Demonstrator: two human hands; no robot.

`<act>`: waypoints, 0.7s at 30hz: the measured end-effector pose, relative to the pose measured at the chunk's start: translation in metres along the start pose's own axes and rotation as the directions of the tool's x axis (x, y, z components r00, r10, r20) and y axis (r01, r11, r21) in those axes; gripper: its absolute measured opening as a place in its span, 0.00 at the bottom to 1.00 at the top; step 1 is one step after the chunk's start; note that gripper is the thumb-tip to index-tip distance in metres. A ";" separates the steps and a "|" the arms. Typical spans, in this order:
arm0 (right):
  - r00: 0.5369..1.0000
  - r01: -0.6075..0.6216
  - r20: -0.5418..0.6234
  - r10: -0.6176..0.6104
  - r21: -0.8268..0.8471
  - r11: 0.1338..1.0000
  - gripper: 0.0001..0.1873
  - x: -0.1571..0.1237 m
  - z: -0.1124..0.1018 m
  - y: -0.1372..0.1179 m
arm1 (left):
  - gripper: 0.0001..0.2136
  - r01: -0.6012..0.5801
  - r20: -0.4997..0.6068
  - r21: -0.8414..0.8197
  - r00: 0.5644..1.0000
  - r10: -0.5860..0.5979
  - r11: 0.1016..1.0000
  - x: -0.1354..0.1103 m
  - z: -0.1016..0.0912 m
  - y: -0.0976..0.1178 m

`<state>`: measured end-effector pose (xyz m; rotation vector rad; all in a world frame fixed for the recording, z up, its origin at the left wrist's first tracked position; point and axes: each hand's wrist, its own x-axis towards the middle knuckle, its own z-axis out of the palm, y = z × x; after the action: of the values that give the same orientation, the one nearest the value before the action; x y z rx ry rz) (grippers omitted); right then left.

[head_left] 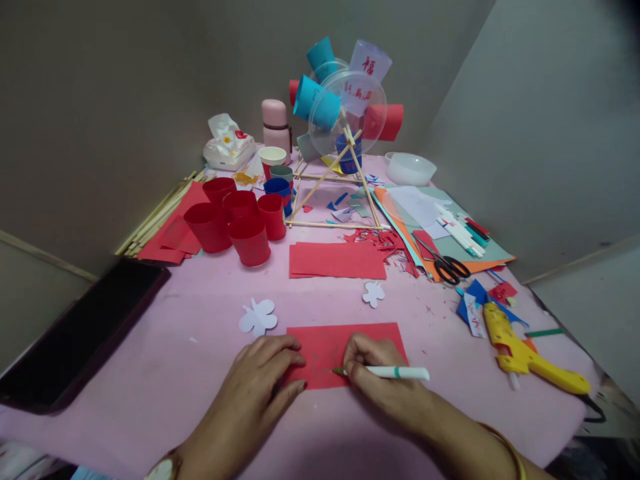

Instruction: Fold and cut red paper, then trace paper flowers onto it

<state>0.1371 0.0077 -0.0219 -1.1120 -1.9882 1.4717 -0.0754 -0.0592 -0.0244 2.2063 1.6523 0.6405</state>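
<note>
Just beyond my left hand (270,373), a white butterfly-shaped cutout (259,316) lies on the pink-covered counter (150,367), probably there to leave me working room. That hand grips nothing; its loosely spread fingers rest at the left part of a red sheet (320,337), I judge to keep it from sliding. The sheet lies between my hands, faint lines on it. My right hand (367,363) pinches a green-tipped marker (400,373) low down, likely for control, its tip at the sheet. Beyond that hand lies a smaller cutout (373,294). Farther beyond my left hand stand five open-topped red cups (250,245); whether they hold anything, I cannot tell. Far beyond my right hand sits a translucent bowl (410,171), contents unclear.
</note>
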 end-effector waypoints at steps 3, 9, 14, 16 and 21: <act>1.000 -0.014 -0.010 0.014 0.002 1.000 0.08 0.000 0.000 0.000 | 0.05 -0.001 0.010 -0.003 1.000 0.001 1.000 0.000 0.000 0.000; 1.000 -0.016 -0.025 0.015 -0.009 1.000 0.07 0.001 0.000 0.001 | 0.05 -0.002 0.009 -0.006 1.000 0.002 1.000 0.001 0.000 0.000; 0.998 -0.022 -0.059 0.021 -0.023 0.999 0.06 0.002 0.000 0.003 | 0.05 -0.008 -0.019 0.001 1.000 0.008 1.000 0.001 0.000 0.001; 0.998 -0.019 -0.063 0.017 -0.027 0.999 0.06 0.002 0.000 0.004 | 0.05 -0.007 -0.018 0.001 1.000 0.007 1.000 0.001 0.000 0.001; 0.996 -0.036 -0.084 0.032 -0.050 0.998 0.07 0.001 0.000 0.002 | 0.05 -0.006 -0.013 0.002 1.000 0.006 1.000 0.002 -0.001 0.001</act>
<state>0.1370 0.0091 -0.0237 -1.2144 -1.9688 1.3752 -0.0741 -0.0574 -0.0226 2.2142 1.6543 0.6568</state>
